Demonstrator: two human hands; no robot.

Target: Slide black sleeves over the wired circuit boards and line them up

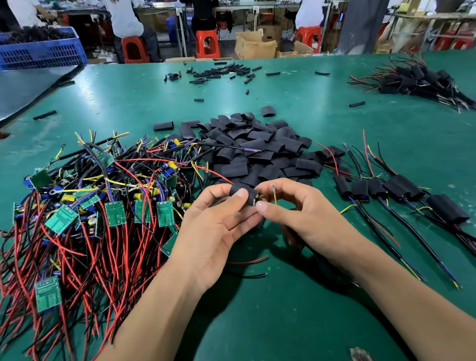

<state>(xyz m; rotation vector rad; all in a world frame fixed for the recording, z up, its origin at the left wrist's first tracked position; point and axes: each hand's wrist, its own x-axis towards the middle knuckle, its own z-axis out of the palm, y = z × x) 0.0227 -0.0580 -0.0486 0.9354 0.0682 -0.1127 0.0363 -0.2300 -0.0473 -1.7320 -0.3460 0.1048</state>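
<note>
Left hand (215,224): thumb and forefinger pinch the black sleeve (243,195) at its left end, the other fingers curled beneath it.
Right hand (303,217): fingers curled, the thumb tip pressed to the sleeve's right end, so it grips the same piece.
Black sleeve: held between both hands above the green table (278,333), just in front of the sleeve pile.
Yellow lead (274,195): stands up between the right thumb and forefinger and ends in a ring terminal (the board inside the sleeve is barely visible).
Red and black wires (249,260): trail on the table below the hands.
Bare boards (101,213): a tangled heap of green circuit boards with red, black, yellow and blue wires, to the left of the left hand.
Sleeve pile (257,148): loose flattened black sleeves heaped beyond the hands, touching the board heap.
Finished row (395,189): sleeved boards lying side by side to the right, wires pointing toward the near edge.
Far bundle (415,78): more sleeved boards, well apart at the right rear.
Small tubing (218,72): short black pieces scattered near the far edge.
Background: a blue crate (35,50), red stools (206,43), and seated people at benches.
</note>
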